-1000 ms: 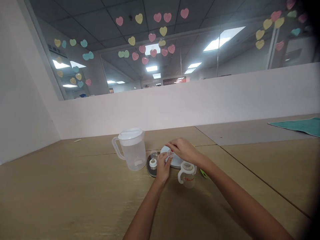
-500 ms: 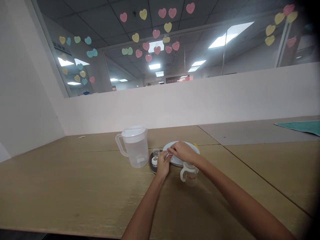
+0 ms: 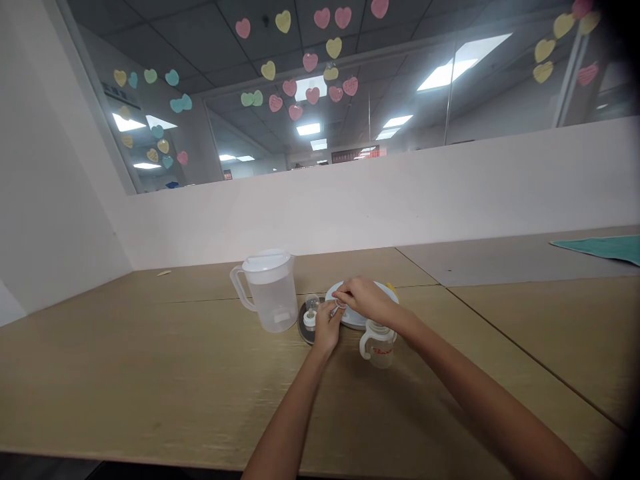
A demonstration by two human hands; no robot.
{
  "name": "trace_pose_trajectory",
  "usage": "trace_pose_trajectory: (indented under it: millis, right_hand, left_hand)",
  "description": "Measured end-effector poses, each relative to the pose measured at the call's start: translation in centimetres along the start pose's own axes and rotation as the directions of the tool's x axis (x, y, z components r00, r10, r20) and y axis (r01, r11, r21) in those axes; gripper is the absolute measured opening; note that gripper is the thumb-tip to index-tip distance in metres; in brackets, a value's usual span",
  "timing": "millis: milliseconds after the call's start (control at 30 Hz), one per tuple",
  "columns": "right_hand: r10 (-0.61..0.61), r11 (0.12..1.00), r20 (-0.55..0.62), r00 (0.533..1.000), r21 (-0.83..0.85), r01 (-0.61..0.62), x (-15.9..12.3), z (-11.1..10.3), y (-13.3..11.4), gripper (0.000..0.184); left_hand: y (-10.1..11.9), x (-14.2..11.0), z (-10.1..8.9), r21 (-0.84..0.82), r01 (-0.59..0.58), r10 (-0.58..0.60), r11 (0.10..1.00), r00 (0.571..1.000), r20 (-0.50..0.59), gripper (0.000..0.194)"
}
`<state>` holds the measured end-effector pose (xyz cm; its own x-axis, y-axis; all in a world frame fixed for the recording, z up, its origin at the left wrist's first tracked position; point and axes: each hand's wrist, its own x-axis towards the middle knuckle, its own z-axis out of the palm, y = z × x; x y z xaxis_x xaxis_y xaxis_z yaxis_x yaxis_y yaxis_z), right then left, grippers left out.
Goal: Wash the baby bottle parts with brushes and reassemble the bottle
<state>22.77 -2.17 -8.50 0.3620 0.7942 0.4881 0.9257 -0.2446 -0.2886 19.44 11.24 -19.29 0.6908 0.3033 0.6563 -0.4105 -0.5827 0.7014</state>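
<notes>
A single head-worn view looks forward and down across the table [image 3: 175, 373], which fills most of the lower half of the frame. The left hand [image 3: 327, 329] and right hand [image 3: 365, 298] show small, below and right of centre, well off from the lens. The wall [image 3: 350, 210] crosses the middle, the window [image 3: 395, 43] the top.

A small clear round piece [image 3: 341, 304] with a pale, ring-like rim is sitting between the fingertips of the left hand [image 3: 327, 330] and the right hand [image 3: 363, 298], which are pinching it from both sides. It is appearing against the nine o'clock side of the white plate [image 3: 354, 319]. Fingers are covering much of it, hiding its full shape and exact tilt.
</notes>
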Motion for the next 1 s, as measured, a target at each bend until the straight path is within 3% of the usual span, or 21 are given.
trace_pose_trajectory:
  millis: [167,567,700,800,1000]
  right_hand:
    - [0.023,0.998,0.037,0.999,0.057,-0.025,0.2,0.8,0.9,0.034]
    - [0.051,0.998,-0.09,0.995,0.042,-0.047,0.3,1.2,2.4,0.019]
    - [0.081,0.994,-0.07,0.994,0.085,-0.075,0.5,1.2,2.6,0.014]
    - [0.083,0.997,-0.096,0.992,0.0,-0.083,0.5,0.8,2.3,0.014]
    - [0.007,0.959,-0.167,0.986,-0.278,-0.054,0.1,-0.7,0.7,0.014]
  left_hand:
    - [0.5,0.2,-0.2,-0.123,-0.008,0.012,0.992,0.999,0.03,0.023]
    - [1.0,0.3,-0.2,-0.142,0.024,-0.021,0.99,0.999,0.025,0.028]
    - [1.3,0.3,-0.1,-0.133,0.03,-0.028,0.991,0.999,0.019,0.031]
    - [1.4,0.0,0.0,-0.065,0.0,0.002,0.998,1.0,0.028,0.031]
    - [0.6,-0.7,0.8,0.235,-0.127,0.103,0.964,0.988,0.113,0.025]
